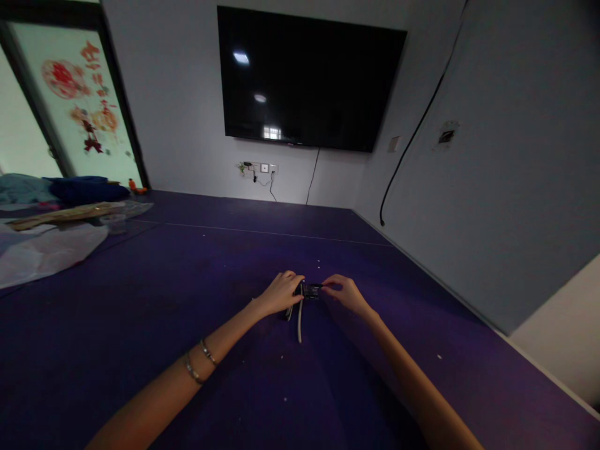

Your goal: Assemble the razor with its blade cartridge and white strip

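My left hand (282, 292) is closed on a small black device (311, 291), its thumb and fingers around the left end. From the device's near side a pale cord or strip (299, 325) hangs down over the purple surface. My right hand (345, 291) pinches a thin dark piece (321, 285) at the device's right end. Whether that piece is part of the device or separate, I cannot tell. Another dark and pale bit shows beneath my left fingers, mostly hidden. The device's exact kind is too small and dim to make out.
The purple surface (187, 325) stretches to the wall, dotted with small white specks. At the left lie a white plastic sheet (51, 253), a clear cup (115, 223) and dark blue cloth (87, 189). A black cable (412, 147) hangs on the right wall; a television (309, 81) is mounted ahead.
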A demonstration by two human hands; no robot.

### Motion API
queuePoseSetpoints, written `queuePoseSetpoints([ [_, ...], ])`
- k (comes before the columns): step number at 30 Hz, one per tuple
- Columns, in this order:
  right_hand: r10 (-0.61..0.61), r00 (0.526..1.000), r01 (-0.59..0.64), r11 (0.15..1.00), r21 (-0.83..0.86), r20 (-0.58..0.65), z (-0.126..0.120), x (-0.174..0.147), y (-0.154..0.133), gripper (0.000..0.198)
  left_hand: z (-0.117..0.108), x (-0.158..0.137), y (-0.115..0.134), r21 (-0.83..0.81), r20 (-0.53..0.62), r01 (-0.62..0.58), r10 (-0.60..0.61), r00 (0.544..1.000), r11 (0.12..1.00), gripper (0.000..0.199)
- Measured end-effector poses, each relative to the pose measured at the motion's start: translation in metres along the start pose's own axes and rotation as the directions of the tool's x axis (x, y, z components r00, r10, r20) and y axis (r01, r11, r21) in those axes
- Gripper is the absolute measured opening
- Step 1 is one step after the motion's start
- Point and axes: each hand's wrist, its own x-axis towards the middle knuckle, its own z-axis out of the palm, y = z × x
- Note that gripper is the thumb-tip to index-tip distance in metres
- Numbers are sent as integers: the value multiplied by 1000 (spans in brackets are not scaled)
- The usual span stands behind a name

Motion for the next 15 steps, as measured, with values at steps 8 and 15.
queuePoseSetpoints([
  [8,56,998,-57,998,19,33,15,2,29,25,31,33,-2,120,91,-89,78,993,989,54],
  [15,17,999,-17,1000,1,43,18,5,30,19,39,36,0,71,212,-93,76,974,993,55],
])
